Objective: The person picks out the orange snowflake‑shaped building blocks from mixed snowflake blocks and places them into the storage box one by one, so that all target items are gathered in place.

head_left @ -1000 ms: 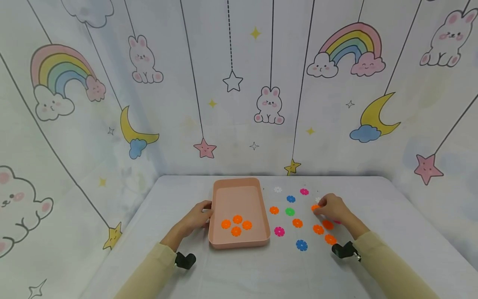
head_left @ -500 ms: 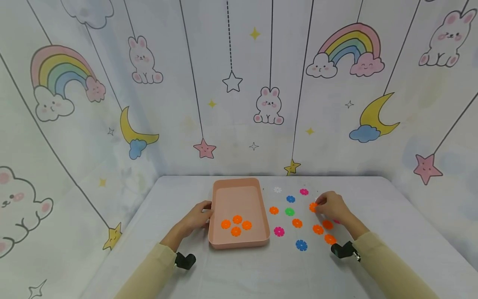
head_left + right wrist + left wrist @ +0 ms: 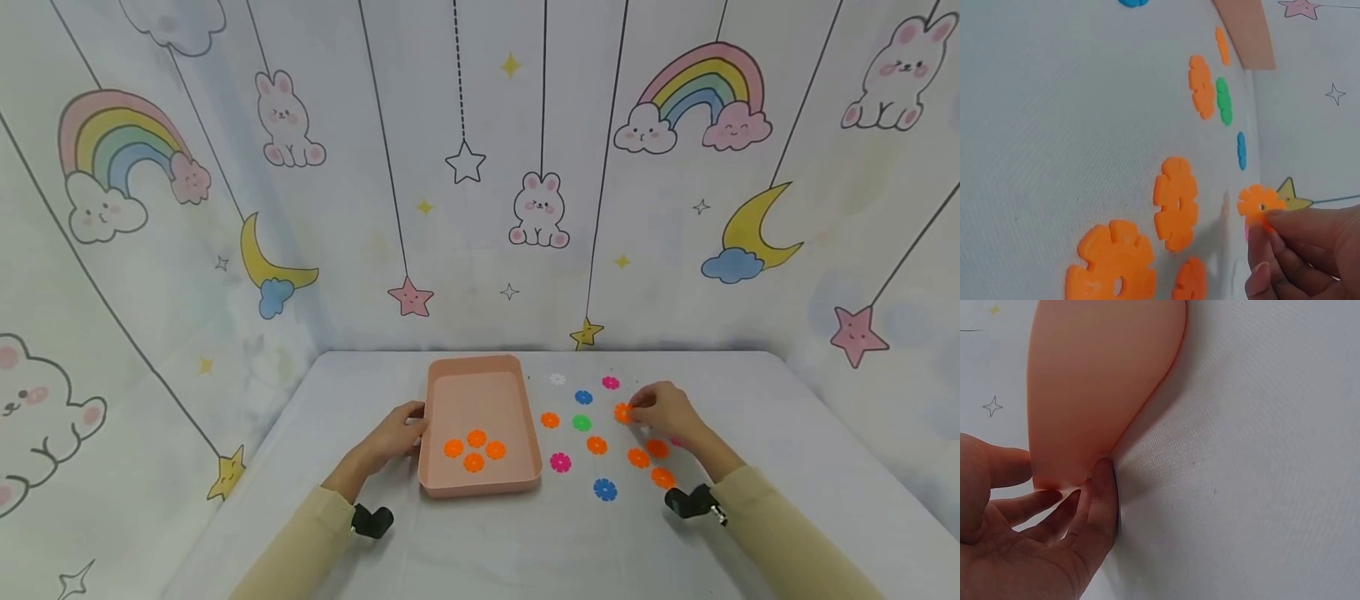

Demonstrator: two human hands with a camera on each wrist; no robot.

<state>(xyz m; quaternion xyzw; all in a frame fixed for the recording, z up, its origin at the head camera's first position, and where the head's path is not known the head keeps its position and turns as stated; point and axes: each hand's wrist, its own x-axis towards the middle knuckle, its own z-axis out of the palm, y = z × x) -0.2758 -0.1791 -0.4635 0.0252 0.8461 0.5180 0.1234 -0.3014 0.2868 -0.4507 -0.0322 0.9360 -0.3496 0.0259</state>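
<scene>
My right hand [image 3: 663, 410] pinches an orange notched plastic disc [image 3: 1261, 199] between thumb and fingertips, raised off the white cloth. A shallow pink tray [image 3: 480, 392] stands to the left, with several orange discs [image 3: 476, 437] lying flat near its front end. On the tray's left side, my left hand [image 3: 393, 433] grips the wall, thumb at the rim and fingers along the outside, as the left wrist view shows. Between tray and right hand lie loose discs: a green disc [image 3: 582, 422], a blue disc [image 3: 583, 397] and orange ones such as this disc [image 3: 597, 445].
More discs are scattered right of the tray: a blue disc [image 3: 605, 489] near the front, a pink disc [image 3: 560, 462] by the tray corner, and a white disc [image 3: 557, 379] at the back. A patterned cloth wall [image 3: 360, 208] rises behind the table.
My right hand has lifted the orange disc and moved slightly left and away from me, towards the tray. The left hand and the tray have stayed in place.
</scene>
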